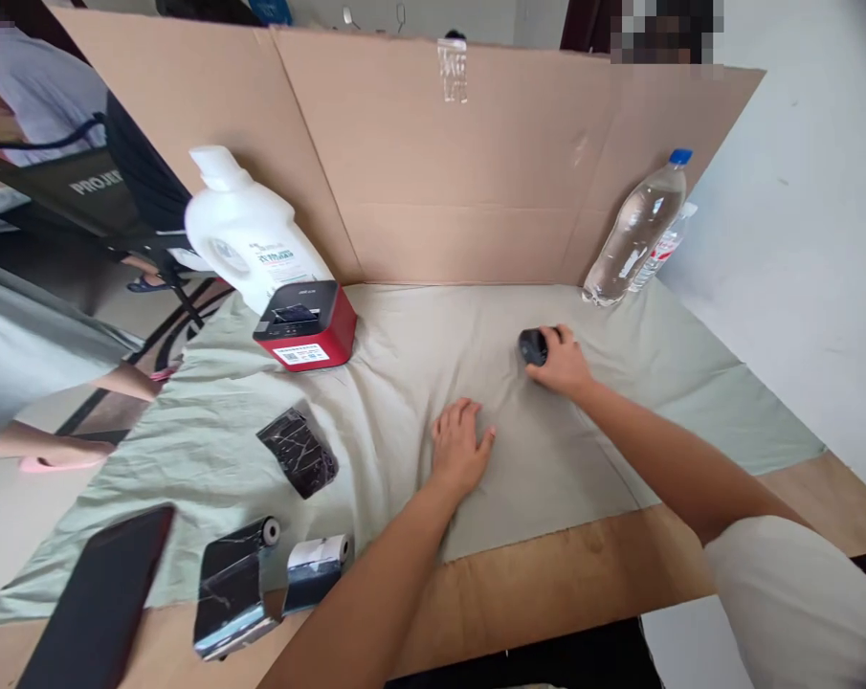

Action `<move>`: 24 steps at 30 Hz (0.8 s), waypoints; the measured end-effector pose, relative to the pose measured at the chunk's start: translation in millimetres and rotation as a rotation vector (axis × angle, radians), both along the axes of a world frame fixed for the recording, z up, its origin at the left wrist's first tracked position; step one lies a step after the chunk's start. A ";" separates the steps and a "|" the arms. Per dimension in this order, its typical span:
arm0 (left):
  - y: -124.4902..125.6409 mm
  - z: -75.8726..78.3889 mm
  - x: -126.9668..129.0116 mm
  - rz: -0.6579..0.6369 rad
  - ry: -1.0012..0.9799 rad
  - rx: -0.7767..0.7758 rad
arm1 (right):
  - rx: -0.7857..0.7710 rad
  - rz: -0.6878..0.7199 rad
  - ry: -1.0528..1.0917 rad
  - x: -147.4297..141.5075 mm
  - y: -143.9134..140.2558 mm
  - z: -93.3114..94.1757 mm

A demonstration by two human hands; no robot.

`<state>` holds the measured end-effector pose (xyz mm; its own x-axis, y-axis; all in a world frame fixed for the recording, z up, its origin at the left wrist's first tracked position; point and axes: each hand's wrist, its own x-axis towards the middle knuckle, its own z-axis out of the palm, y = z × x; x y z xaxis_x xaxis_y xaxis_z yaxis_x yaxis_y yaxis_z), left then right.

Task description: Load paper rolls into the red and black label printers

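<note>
our right hand (pixel 563 362) curls its fingers around a small black object (pixel 532 345) on the pale green cloth (pixel 404 373), well to the right of the red printer (pixel 306 325). our left hand (pixel 459 448) lies flat, fingers spread, on the cloth, right of and nearer us than the printer.

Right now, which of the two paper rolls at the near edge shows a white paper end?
The right roll, nearer the left hand: white paper shows around its core. The left roll beside it, next to the black phone, is dark and marbled.
</note>
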<state>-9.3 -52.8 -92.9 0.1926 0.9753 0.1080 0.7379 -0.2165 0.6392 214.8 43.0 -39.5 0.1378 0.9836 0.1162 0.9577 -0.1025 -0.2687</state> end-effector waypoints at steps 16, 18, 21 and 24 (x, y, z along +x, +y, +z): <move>-6.0 28.5 1.4 -0.035 -0.232 -0.270 | 0.076 -0.289 -0.177 52.7 90.8 1.1; -5.1 49.2 -13.0 0.127 -0.546 -0.435 | 0.049 -0.106 -0.081 2.6 102.0 5.6; 7.3 85.9 -54.9 0.247 -0.918 -0.421 | -0.013 0.250 0.104 -82.4 109.2 10.8; 45.4 113.0 -118.2 0.476 -1.005 -0.081 | -0.087 0.489 0.319 -163.6 105.3 9.8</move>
